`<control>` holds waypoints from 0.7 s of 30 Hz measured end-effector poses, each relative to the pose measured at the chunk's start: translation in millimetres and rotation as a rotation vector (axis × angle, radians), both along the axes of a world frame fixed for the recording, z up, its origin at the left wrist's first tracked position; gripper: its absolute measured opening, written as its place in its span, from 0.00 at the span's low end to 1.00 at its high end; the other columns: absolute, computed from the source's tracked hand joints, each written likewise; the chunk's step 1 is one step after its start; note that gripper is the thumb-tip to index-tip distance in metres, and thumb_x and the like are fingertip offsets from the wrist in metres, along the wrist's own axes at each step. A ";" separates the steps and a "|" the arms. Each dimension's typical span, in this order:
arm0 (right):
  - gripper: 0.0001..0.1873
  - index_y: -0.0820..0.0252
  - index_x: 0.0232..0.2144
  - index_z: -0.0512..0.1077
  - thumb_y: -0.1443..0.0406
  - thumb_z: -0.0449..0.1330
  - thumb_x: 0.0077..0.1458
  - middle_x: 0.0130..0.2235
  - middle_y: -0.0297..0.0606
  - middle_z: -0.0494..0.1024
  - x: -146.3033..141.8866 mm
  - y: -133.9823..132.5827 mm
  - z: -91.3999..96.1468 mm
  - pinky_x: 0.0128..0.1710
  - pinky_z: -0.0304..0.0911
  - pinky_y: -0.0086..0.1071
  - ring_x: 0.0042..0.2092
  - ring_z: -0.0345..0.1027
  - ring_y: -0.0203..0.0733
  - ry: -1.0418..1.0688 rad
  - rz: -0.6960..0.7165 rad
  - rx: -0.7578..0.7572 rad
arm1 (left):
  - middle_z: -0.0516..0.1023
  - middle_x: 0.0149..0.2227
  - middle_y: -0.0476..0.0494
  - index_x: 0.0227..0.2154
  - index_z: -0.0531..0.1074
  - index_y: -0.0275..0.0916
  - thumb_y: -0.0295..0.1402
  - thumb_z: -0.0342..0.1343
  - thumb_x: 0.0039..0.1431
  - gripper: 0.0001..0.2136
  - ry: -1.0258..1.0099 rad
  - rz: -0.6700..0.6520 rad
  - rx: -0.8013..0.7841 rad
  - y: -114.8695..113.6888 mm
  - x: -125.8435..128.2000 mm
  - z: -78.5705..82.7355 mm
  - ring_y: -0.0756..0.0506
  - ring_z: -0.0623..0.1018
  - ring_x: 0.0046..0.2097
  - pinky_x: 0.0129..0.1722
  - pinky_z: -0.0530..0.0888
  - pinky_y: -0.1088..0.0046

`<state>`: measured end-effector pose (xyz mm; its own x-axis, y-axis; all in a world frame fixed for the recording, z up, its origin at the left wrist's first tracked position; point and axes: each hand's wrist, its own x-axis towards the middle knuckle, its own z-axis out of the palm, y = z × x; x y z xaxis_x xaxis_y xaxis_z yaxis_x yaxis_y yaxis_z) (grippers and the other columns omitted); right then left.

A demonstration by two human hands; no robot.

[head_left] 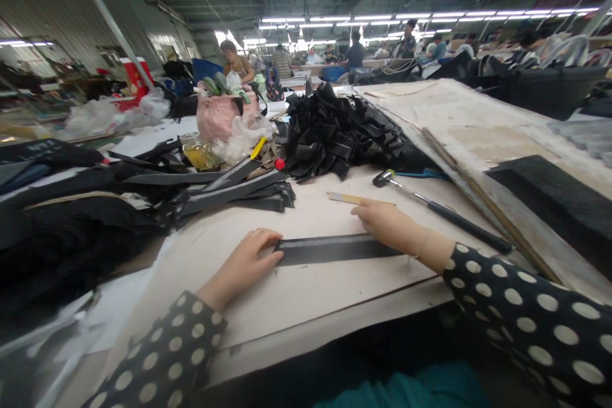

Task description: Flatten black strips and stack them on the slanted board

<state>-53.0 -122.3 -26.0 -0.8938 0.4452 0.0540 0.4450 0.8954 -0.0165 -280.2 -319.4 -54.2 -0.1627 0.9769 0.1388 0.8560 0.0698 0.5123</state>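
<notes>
A long black strip (329, 248) lies flat on the pale work board (306, 296) in front of me. My left hand (248, 261) rests on its left end, fingers curled over the tip and pressing it down. My right hand (389, 224) lies on the strip's right end, fingers bent and pressed on it. Both sleeves are black with white dots. Just beyond my right hand lie a thin wooden stick (351, 198) and a hammer (433, 207) with a dark handle.
A stack of similar black strips (239, 194) sits to the left, a heap of folded black pieces (335, 134) behind. Dark fabric (62, 236) covers the left side. A pink bag (220, 116) and jar (198, 153) stand further back. Other people work at distant tables.
</notes>
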 end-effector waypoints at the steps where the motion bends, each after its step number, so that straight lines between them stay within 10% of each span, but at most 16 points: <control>1: 0.13 0.64 0.35 0.72 0.72 0.48 0.53 0.37 0.43 0.72 -4.7 -5.4 4.9 0.36 0.59 0.29 0.36 0.67 0.39 0.078 -0.005 -0.060 | 0.69 0.42 0.43 0.41 0.67 0.39 0.36 0.49 0.54 0.12 -0.005 -0.012 -0.002 -0.9 -1.7 1.1 0.45 0.68 0.45 0.46 0.66 0.66; 9: 0.09 0.60 0.34 0.72 0.68 0.53 0.51 0.33 0.33 0.75 -73.5 -71.6 -14.6 0.37 0.60 0.26 0.35 0.67 0.33 0.435 0.105 -0.707 | 0.70 0.42 0.45 0.38 0.69 0.41 0.35 0.54 0.50 0.11 0.049 -0.044 0.014 -3.0 -3.2 -1.2 0.45 0.67 0.45 0.47 0.65 0.66; 14: 0.07 0.61 0.31 0.72 0.71 0.55 0.49 0.33 0.37 0.73 -86.0 -81.4 -40.1 0.41 0.56 0.29 0.39 0.63 0.37 0.418 0.210 -0.458 | 0.69 0.42 0.45 0.38 0.69 0.41 0.36 0.54 0.50 0.11 0.060 -0.060 0.015 -3.5 -2.8 -1.2 0.45 0.67 0.45 0.47 0.64 0.65; 21: 0.07 0.62 0.30 0.71 0.69 0.52 0.51 0.31 0.38 0.73 -85.2 -84.9 -25.3 0.36 0.55 0.29 0.35 0.64 0.38 0.196 0.153 -0.277 | 0.68 0.43 0.45 0.39 0.69 0.42 0.38 0.53 0.50 0.12 0.086 -0.059 -0.004 -4.5 -2.6 0.4 0.44 0.67 0.46 0.47 0.65 0.65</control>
